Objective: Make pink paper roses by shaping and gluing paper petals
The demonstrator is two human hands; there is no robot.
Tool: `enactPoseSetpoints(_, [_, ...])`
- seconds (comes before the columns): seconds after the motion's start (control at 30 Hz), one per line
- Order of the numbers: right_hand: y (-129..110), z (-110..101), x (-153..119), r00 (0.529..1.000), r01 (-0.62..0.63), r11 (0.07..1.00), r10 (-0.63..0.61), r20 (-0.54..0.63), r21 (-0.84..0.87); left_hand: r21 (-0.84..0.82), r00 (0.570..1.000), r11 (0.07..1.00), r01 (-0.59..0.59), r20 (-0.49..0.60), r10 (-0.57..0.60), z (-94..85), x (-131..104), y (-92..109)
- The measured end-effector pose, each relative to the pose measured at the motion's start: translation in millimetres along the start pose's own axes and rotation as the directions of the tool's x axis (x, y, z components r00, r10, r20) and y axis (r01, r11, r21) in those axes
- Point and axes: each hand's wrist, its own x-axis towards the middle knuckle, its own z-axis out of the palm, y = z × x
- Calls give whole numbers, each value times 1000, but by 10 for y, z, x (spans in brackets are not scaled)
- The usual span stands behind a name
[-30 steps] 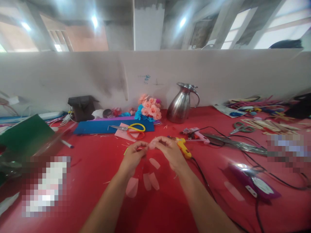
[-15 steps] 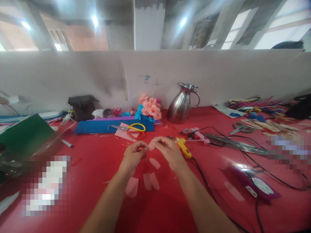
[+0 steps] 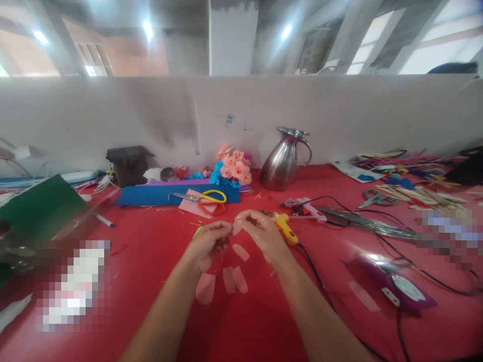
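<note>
A small pink paper petal (image 3: 237,228) is pinched between the thumb and fingers of my right hand (image 3: 262,235). My left hand (image 3: 209,241) is closed too, its fingertips meeting the petal's left edge. Right below the hands lies a loose pink petal (image 3: 240,252) on the red tabletop (image 3: 234,332). Nearer to me are a wider pink petal (image 3: 206,288) and two narrow petals (image 3: 234,280) that touch or overlap. A bit of a bright green thing (image 3: 197,232) shows behind my left hand, mostly hidden.
Yellow-and-orange-handled scissors (image 3: 199,196) rest on pink paper and a blue sheet (image 3: 151,196). Behind are paper flowers (image 3: 234,168) and a steel jug (image 3: 281,160). Right of my hands lie a yellow glue gun (image 3: 287,230), a pink one (image 3: 311,212), cords and a purple power strip (image 3: 396,284).
My left hand has turned slightly, its fingers now straighter and lower at the petal. My right hand stays nearly in place, and the petals on the table have not moved.
</note>
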Motion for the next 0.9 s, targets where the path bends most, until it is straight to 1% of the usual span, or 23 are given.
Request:
enactPoseSetpoints(0.2, [-5,-11,6,999,-25,1000,25,-30,15,124,992,984,-126,-16,129,41,1,-6])
enactPoseSetpoints(0.3, [-29,-6,9,998,-55,998,55,-21,21,187,980,964,-191,-25,199,40,23,-27])
enactPoseSetpoints(0.37, [-37,-1,10,998,-67,998,67,-20,17,216,974,953,-213,-33,225,39,31,-34])
enactPoseSetpoints(0.5, [-11,3,10,997,-67,998,67,-39,1,269,970,939,-216,-54,238,42,19,-30])
enactPoseSetpoints(0.67, [42,-11,16,998,-32,999,30,-49,-39,334,965,915,-226,-52,257,50,-9,-8])
enactPoseSetpoints(0.9, [13,-11,14,999,-19,997,15,-52,-70,417,964,883,-215,-54,260,56,-23,5])
